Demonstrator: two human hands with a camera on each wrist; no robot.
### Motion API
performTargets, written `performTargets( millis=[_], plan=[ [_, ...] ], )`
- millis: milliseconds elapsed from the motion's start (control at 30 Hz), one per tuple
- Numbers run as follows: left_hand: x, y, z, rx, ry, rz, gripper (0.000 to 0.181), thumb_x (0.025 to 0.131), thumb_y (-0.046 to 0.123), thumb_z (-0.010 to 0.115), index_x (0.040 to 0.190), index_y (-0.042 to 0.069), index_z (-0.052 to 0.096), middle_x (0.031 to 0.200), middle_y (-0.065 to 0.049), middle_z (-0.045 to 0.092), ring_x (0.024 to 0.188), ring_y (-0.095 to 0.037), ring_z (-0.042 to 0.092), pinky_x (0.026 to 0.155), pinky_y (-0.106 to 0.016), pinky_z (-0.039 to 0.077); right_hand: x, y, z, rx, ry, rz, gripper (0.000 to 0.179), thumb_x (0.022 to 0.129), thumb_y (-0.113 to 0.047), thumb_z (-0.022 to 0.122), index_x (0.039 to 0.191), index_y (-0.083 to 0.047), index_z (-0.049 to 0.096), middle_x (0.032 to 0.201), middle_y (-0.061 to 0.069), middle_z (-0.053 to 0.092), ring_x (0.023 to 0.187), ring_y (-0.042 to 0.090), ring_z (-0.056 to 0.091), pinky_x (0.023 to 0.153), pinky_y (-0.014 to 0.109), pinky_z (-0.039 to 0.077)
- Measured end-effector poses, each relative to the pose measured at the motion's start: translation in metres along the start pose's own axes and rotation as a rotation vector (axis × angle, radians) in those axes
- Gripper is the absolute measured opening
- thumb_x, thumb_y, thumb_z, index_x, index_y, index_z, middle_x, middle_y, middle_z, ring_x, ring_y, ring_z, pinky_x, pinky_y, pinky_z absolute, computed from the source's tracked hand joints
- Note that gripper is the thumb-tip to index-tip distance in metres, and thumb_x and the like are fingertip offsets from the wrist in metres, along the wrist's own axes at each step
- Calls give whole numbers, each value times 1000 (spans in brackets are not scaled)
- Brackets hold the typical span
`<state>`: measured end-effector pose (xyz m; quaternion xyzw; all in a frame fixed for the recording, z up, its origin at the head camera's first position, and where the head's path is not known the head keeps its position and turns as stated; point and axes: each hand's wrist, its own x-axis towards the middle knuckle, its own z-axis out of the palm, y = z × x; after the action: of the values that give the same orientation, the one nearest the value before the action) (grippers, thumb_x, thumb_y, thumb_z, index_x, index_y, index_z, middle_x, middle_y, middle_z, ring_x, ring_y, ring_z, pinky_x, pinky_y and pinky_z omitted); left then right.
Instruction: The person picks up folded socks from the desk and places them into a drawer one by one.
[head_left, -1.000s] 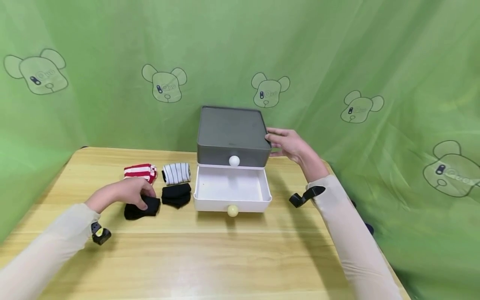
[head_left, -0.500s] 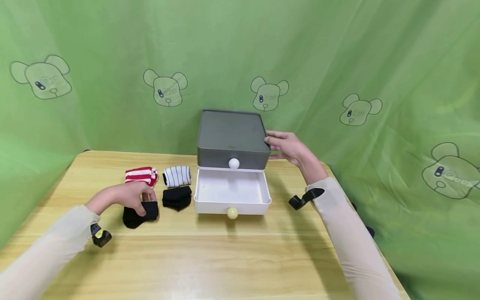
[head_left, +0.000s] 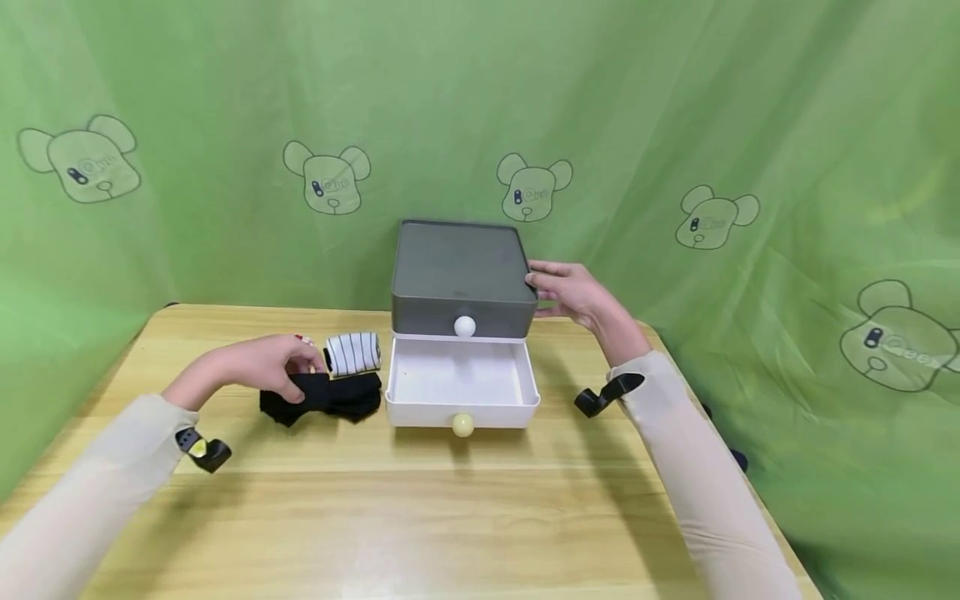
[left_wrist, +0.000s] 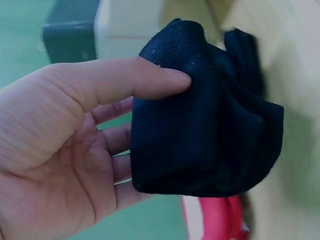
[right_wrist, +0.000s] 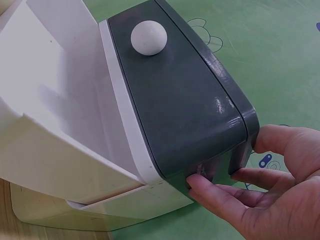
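Note:
My left hand (head_left: 262,367) pinches a folded black sock (left_wrist: 175,135), thumb on the near face and fingers behind it. In the head view this sock lies beside a second folded black sock (head_left: 356,396); whether they touch I cannot tell. Behind that one lies a white striped sock (head_left: 354,353). A red and white striped sock (left_wrist: 215,217) is mostly hidden by my left hand in the head view. My right hand (head_left: 573,292) rests its fingertips on the right side of a two-drawer box with a dark grey upper part (head_left: 461,262). Its white lower drawer (head_left: 461,414) is pulled out.
The upper drawer is closed and has a white knob (head_left: 465,326); the lower one has a yellow knob (head_left: 462,425). All stands on a wooden table (head_left: 420,525). A green curtain (head_left: 427,108) hangs behind and to the sides.
My left hand first drew the black sock slightly toward me, then moved it right and raised it toward the second black sock. My right hand has stayed at the box's side.

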<state>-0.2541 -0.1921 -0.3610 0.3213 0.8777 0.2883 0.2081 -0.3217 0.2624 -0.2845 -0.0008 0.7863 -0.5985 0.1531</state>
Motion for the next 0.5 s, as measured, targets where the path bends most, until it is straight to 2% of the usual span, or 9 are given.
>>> performTargets(
  millis=[200,300,500],
  plan=[
    [10,32,-13,59,140,83,40,82,10,79,120,2,68,100,-6,74,94,-17,68,82,-33,56,2,1,1,13,5,2,59,105,-14,55,159,-10,32,155,24,43,123,27,59,105,50,53],
    [18,49,-19,54,198,124,42,84,12,79,124,3,68,103,-6,74,97,-18,68,86,-37,57,2,1,1,13,5,3,59,105,-15,54,159,-11,32,155,24,43,128,31,57,105,51,53],
    [45,91,-24,-15,240,177,45,87,13,77,130,6,66,110,-9,74,102,-22,68,91,-41,58,2,1,0,14,12,9,59,105,-15,55,159,-11,32,154,24,45,129,31,57,105,50,53]
  ],
)
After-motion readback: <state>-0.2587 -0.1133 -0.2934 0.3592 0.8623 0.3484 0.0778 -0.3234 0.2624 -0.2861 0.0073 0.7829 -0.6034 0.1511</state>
